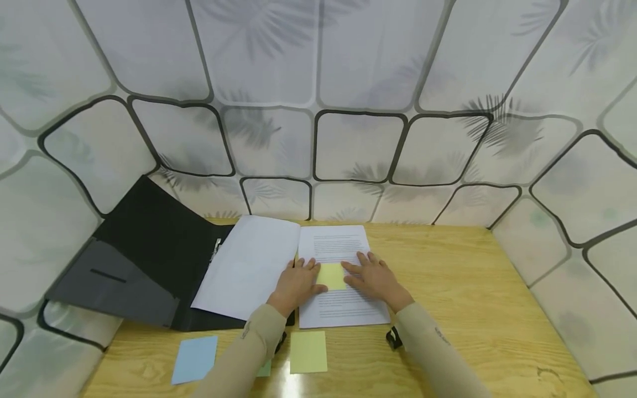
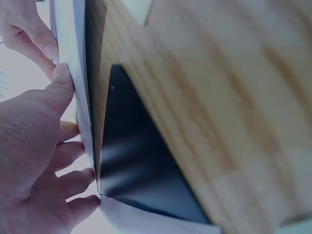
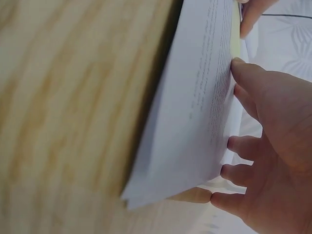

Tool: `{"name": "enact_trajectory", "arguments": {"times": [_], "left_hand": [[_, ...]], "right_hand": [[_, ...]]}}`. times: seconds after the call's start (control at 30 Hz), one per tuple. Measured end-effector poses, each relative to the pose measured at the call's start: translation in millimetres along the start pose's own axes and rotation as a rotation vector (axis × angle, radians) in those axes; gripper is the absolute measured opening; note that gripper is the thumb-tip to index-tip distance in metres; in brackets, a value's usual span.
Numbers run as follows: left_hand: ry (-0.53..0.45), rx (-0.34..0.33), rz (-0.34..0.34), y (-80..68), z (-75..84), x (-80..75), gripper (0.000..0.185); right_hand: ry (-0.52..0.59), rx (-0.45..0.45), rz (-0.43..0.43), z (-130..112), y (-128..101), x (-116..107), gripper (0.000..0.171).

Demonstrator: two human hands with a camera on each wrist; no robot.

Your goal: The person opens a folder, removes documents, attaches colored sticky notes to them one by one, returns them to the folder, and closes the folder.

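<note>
A yellow sticky note (image 1: 332,276) lies across the middle of a printed sheet (image 1: 343,316) on the table. My left hand (image 1: 295,283) rests on the sheet at the note's left side, thumb at its edge and fingers spread. From the other side my right hand (image 1: 373,278) presses on the page, fingertips right at the note's right edge. In the right wrist view the right thumb (image 3: 243,70) touches down beside the yellow strip of the note (image 3: 236,39). Loose white pages (image 1: 254,260) lie left of the sheet, over a black ring folder (image 1: 164,249).
A yellow note (image 1: 308,352) lies at the table's front, with a blue note (image 1: 195,359) to its left. A green note (image 1: 265,369) is partly hidden by the left sleeve. Bare wooden table (image 1: 463,287) extends right, up to patterned fabric walls (image 1: 358,146).
</note>
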State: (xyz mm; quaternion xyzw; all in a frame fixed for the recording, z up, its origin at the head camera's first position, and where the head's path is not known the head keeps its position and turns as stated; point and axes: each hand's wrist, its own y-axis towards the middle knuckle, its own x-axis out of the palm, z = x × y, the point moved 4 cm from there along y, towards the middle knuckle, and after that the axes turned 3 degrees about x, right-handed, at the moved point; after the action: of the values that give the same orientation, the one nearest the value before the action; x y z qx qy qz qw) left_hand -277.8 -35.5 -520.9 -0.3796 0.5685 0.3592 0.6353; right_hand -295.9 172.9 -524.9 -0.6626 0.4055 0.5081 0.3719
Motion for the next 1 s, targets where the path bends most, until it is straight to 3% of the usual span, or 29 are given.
{"name": "enact_trajectory", "arguments": {"times": [0.23,0.33,0.43,0.5,0.6,0.67,0.8,1.0], "left_hand": [[-0.05,0.013,-0.001,-7.2,3.5,-0.8,0.071],[-0.156,-0.015,0.071,-17.9,-5.1,-7.8,0.066],[-0.29,-0.09,0.233,-39.0,-27.2,-18.9,0.056],[-0.358,-0.143,0.369,-57.7,-48.0,-26.6,0.048],[-0.431,-0.263,0.515,-87.9,-84.4,-35.1,0.04],[-0.457,-0.36,0.554,-105.3,-107.9,-39.1,0.038],[-0.497,-0.531,0.559,-132.7,-144.1,-42.6,0.036],[-0.5,-0.607,0.576,-152.5,-168.3,-36.2,0.037]], "right_hand": [[0.006,-0.005,-0.002,-1.6,0.1,-0.9,0.051],[0.007,-0.003,0.001,-1.8,-0.7,-1.5,0.05],[0.016,-0.003,0.0,-1.9,-1.0,-0.8,0.051],[0.025,-0.004,-0.001,-1.5,-1.3,-0.1,0.051],[0.029,-0.007,0.001,-2.0,-1.7,0.9,0.051],[0.03,-0.006,0.005,-1.8,-1.7,0.3,0.051],[0.028,-0.004,0.006,-1.4,-0.4,0.5,0.051],[0.025,0.011,-0.003,-1.6,-0.6,3.1,0.051]]}}
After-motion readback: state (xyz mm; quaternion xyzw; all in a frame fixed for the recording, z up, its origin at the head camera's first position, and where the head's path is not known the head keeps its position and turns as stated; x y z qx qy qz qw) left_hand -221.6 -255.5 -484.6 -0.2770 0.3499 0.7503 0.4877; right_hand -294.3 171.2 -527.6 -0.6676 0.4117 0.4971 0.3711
